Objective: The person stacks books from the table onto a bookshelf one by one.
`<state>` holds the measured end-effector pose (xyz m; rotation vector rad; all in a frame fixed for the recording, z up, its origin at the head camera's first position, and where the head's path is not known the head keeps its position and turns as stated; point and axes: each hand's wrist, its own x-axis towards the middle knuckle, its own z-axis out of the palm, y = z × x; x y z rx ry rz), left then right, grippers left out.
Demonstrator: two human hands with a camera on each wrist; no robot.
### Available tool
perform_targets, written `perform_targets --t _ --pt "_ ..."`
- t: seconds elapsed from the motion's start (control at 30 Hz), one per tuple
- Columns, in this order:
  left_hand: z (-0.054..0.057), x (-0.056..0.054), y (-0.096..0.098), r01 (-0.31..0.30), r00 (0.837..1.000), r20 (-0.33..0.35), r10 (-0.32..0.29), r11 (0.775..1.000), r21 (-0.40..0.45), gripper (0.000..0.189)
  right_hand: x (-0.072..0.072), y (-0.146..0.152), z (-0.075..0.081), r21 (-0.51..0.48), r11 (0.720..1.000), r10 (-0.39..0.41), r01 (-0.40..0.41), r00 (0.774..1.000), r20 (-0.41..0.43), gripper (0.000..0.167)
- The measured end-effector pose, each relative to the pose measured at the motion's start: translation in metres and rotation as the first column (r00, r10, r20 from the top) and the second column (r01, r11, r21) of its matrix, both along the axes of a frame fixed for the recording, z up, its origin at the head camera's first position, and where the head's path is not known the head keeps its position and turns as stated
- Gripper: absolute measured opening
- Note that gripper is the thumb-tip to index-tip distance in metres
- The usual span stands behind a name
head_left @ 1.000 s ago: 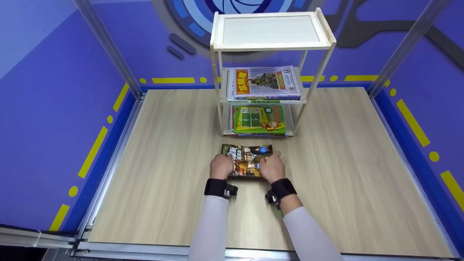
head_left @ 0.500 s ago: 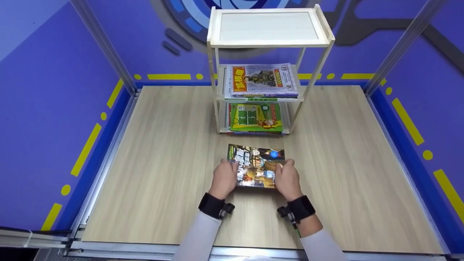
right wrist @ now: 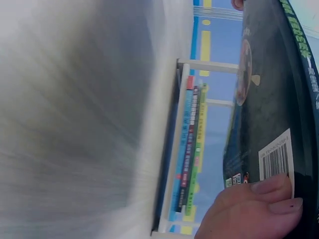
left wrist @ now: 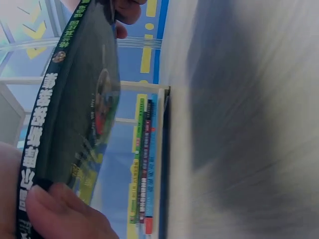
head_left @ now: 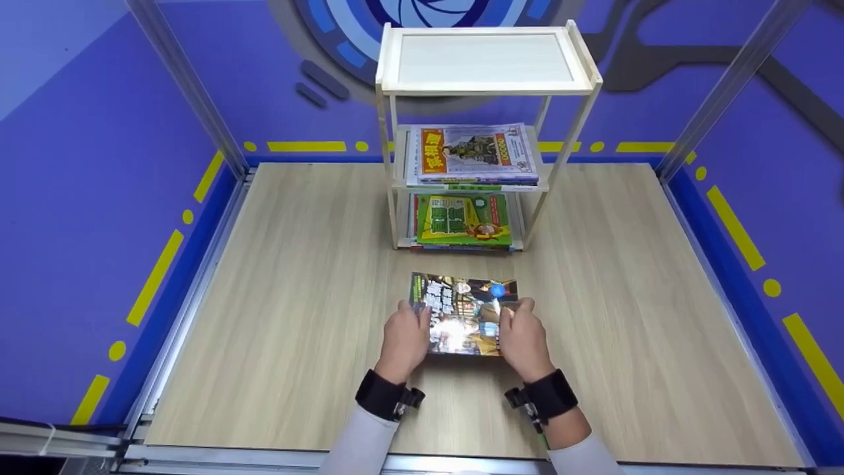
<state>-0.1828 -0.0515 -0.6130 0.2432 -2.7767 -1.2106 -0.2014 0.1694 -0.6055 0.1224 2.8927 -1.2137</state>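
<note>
A dark-spined book with a colourful, glossy cover is held by its two short sides above the table. My left hand grips its left edge, thumb on the cover; in the left wrist view the fingers curl underneath by the spine. The right hand grips the opposite edge, its fingers under the back cover beside a barcode. Both wrist views show the book raised off the tabletop, with a shadow below it. Light glares off the lower part of the cover.
Just beyond the book stands a pale wooden shelf rack. Stacked books lie on its middle shelf, and more books on the bottom one. Blue-purple walls with metal posts border the wooden tabletop.
The book has come up off the table and toward me, away from the rack, with both hands gripping it. Over the last half second it has moved only slightly; the view has tilted a little.
</note>
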Motion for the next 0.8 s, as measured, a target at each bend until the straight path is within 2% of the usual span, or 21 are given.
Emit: perform_targets --t 0.3,0.47,0.67,0.8 --pt "0.019 0.001 -0.003 0.011 1.000 0.016 -0.011 0.999 -0.036 0.036 0.002 0.000 0.018 -0.008 0.999 0.043 -0.043 0.999 -0.032 0.043" --pt "0.036 -0.001 -0.008 0.023 1.000 0.004 -0.023 0.999 -0.049 0.036 0.001 -0.001 0.030 -0.040 0.997 0.062 -0.063 0.998 -0.021 0.050" --pt "0.062 -0.014 -0.005 0.073 0.997 -0.003 -0.073 0.996 -0.059 0.040 -0.010 0.009 0.055 -0.050 0.996 0.067 -0.069 0.997 -0.040 0.055" --pt "0.082 -0.026 -0.003 0.098 0.995 -0.015 -0.100 0.993 -0.066 0.039 -0.022 0.015 0.078 -0.037 0.997 0.067 -0.071 0.993 -0.099 0.051"
